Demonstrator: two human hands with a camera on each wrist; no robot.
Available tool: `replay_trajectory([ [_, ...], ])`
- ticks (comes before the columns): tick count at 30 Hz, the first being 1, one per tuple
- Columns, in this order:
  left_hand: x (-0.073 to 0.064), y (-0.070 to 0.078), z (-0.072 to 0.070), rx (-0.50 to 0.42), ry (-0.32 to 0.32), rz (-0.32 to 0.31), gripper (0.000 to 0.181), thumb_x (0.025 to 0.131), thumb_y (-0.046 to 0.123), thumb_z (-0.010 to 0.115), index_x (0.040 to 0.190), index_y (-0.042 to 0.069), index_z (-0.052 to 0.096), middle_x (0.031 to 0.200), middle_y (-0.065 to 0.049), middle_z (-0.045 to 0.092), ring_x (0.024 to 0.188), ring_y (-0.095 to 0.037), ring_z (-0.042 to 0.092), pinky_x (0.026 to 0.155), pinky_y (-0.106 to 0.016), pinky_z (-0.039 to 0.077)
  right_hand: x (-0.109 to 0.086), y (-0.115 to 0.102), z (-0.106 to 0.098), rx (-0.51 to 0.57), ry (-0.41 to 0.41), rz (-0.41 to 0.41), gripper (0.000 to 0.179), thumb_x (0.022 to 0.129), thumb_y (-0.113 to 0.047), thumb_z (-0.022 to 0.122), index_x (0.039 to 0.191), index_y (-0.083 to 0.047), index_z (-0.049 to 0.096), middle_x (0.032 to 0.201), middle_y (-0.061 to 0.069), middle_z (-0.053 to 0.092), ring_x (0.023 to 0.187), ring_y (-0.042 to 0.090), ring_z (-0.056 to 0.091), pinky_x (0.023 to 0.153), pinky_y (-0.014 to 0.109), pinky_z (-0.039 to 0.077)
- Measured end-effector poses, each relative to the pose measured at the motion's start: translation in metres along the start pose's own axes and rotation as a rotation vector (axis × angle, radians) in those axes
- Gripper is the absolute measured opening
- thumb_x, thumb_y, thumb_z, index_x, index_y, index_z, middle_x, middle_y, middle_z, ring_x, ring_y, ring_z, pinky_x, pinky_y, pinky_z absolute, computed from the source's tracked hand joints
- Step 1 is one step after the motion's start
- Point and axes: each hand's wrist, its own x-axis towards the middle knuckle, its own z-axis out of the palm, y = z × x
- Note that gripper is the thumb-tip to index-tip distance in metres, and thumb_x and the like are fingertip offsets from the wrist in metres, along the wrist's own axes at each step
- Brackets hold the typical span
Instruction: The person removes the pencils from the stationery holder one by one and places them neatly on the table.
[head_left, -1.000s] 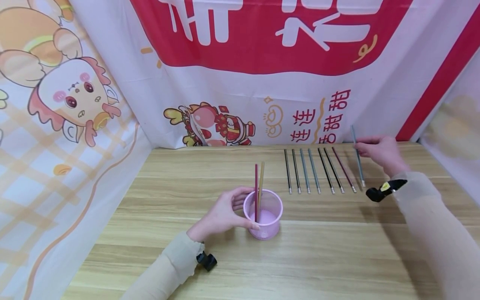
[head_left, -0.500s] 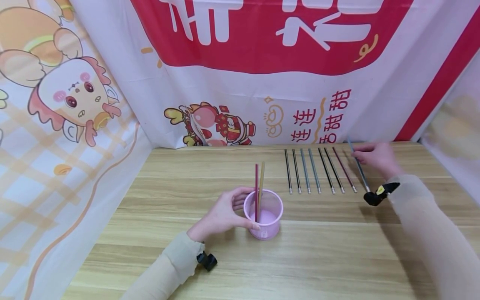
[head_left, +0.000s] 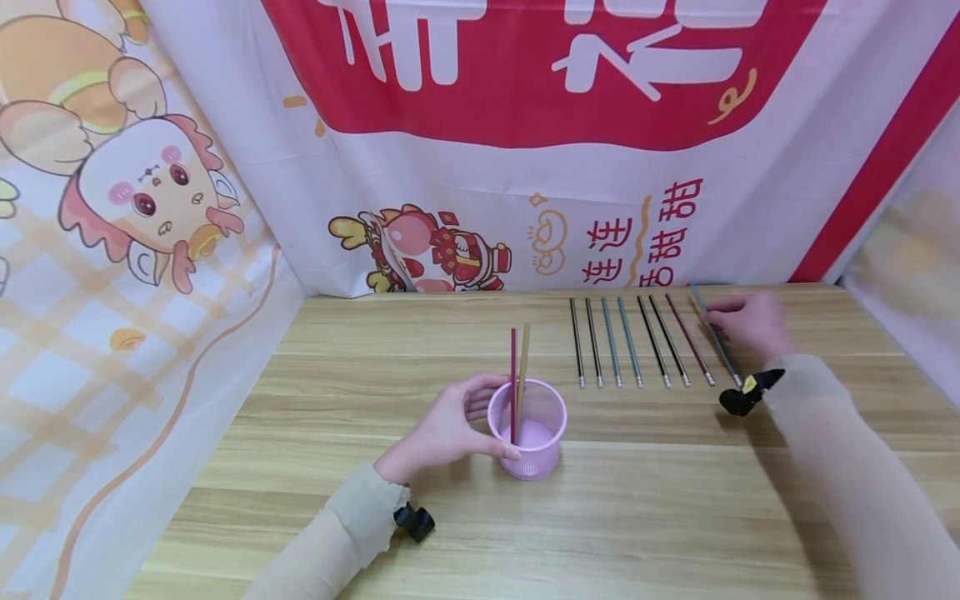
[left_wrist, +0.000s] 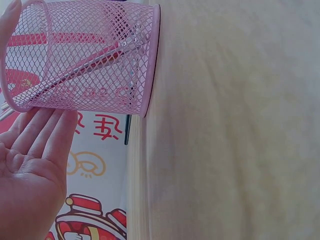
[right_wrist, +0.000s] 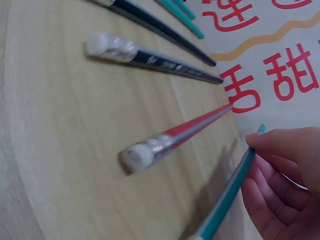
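Note:
My left hand (head_left: pixel 444 423) holds the side of a pink mesh pencil cup (head_left: pixel 534 463), thumb at the near rim and fingers behind. In the left wrist view the cup (left_wrist: pixel 151 60) stands on the table beside the palm. A red pencil (head_left: pixel 513 354) and a yellowish pencil (head_left: pixel 524 350) lean inside it. At the back right, my right hand (head_left: pixel 756 323) pinches a teal pencil (head_left: pixel 722 343) near its far end; its eraser end is low at the table. Just left of it lies a red pencil (right_wrist: pixel 192 125), eraser end toward me.
Several pencils lie in a row left of the right hand, among them black pencils (head_left: pixel 660 337) and teal pencils (head_left: pixel 627 337), eraser ends toward me. A printed cloth (head_left: pixel 450 183) hangs along the back edge of the wooden table (head_left: pixel 360 350).
My right hand has lowered the teal pencil toward the table, at the right end of the row. The left hand and the pencil cup have stayed in place.

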Motion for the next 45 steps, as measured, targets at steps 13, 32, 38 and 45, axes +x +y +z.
replay_trajectory([
  [13,0.001,0.0,0.0,-0.006,-0.008,0.016,0.088,0.064,0.008,0.097,0.142,0.007,0.055,0.135,-0.006,0.063,0.124,-0.021,0.06,0.107,-0.032,0.047,0.004,0.01,0.008,-0.096,0.052,-0.032,0.036,0.095,-0.024,0.073,0.116,0.004,0.073,0.119,0.026,0.068,0.104,0.039,0.058,0.077,0.038,0.043],
  [32,0.002,0.0,-0.001,0.008,-0.009,0.003,0.088,0.064,0.009,0.097,0.141,0.006,0.055,0.135,-0.006,0.063,0.124,-0.021,0.06,0.106,-0.031,0.048,0.002,0.005,0.013,-0.117,0.103,-0.035,0.036,0.093,-0.024,0.073,0.114,0.005,0.073,0.114,0.024,0.07,0.104,0.04,0.058,0.083,0.043,0.042],
  [38,0.001,0.001,-0.001,0.012,-0.005,-0.01,0.089,0.064,0.01,0.098,0.141,0.007,0.055,0.135,-0.006,0.063,0.125,-0.02,0.06,0.106,-0.031,0.048,-0.002,0.004,0.011,-0.061,0.078,-0.002,0.04,0.096,-0.027,0.07,0.121,0.005,0.07,0.12,0.026,0.068,0.102,0.036,0.059,0.076,0.035,0.046],
  [45,0.001,-0.001,-0.001,0.008,-0.005,-0.009,0.089,0.063,0.01,0.098,0.141,0.007,0.056,0.136,-0.005,0.063,0.125,-0.02,0.059,0.107,-0.031,0.047,-0.007,-0.004,0.006,0.113,0.053,0.079,0.056,0.099,-0.042,0.064,0.135,0.001,0.062,0.127,0.024,0.063,0.101,0.029,0.066,0.068,0.017,0.055],
])
